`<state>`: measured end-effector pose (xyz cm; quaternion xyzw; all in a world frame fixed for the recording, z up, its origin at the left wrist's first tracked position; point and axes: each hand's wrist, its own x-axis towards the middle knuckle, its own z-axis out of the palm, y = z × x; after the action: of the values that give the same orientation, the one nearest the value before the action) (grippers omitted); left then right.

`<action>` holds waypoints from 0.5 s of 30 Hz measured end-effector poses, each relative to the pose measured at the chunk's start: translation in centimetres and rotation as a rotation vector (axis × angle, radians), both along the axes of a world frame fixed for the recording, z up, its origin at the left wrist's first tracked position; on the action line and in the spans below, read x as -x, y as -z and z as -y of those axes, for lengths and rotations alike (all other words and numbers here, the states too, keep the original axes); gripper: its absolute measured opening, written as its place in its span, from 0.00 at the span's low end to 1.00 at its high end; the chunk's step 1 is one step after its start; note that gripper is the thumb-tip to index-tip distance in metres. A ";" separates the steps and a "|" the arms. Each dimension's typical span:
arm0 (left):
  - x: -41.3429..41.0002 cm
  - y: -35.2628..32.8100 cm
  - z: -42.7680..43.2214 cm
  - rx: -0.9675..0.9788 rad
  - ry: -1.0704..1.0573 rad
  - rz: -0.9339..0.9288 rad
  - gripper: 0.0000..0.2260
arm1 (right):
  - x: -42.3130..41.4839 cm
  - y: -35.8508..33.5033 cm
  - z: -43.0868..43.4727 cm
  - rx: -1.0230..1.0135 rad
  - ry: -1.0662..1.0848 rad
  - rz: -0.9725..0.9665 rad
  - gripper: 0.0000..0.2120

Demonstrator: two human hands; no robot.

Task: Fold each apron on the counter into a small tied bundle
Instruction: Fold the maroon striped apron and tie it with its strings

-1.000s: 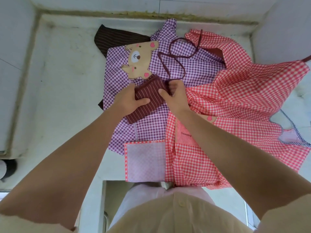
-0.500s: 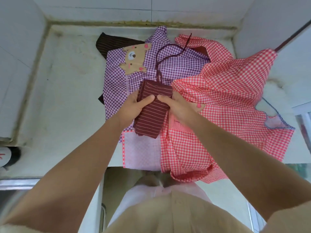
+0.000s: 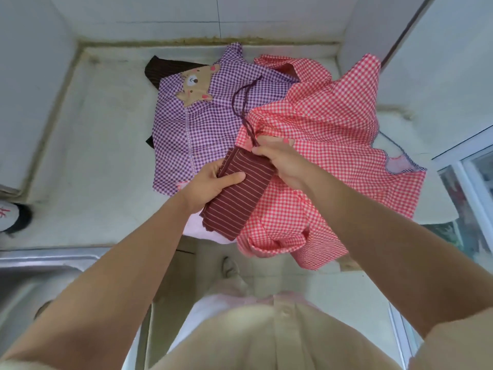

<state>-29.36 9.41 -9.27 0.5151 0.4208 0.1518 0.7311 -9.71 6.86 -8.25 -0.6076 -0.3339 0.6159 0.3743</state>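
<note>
Head view: the pale surface point(image 3: 101, 156) carries a red gingham apron point(image 3: 333, 134) heaped on the right and a purple gingham apron point(image 3: 208, 129) spread flat on the left, with the red one lapping over its right edge. Against half a second ago, the maroon striped bundle point(image 3: 234, 198) has been drawn nearer the person, and its near end now reaches the surface's front edge. The left hand point(image 3: 210, 185) grips the bundle's left side, thumb across the top. The right hand point(image 3: 282, 164) has shifted from the bundle's right side to its far corner and pinches there, where the dark tie point(image 3: 240, 102) comes out. That tie, earlier a wider loop, now runs straighter, up along the line where the two aprons meet, and ends in a narrow loop on the purple one.
</note>
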 end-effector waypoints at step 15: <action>-2.1 1.7 19.7 0.160 -0.034 -0.182 0.11 | -11.0 2.8 22.2 0.576 0.166 0.236 0.11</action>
<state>-27.29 -10.32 -10.94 0.4594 0.5047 0.0827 0.7262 1.28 -15.33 -11.05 -0.7810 -0.1364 0.5776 0.1944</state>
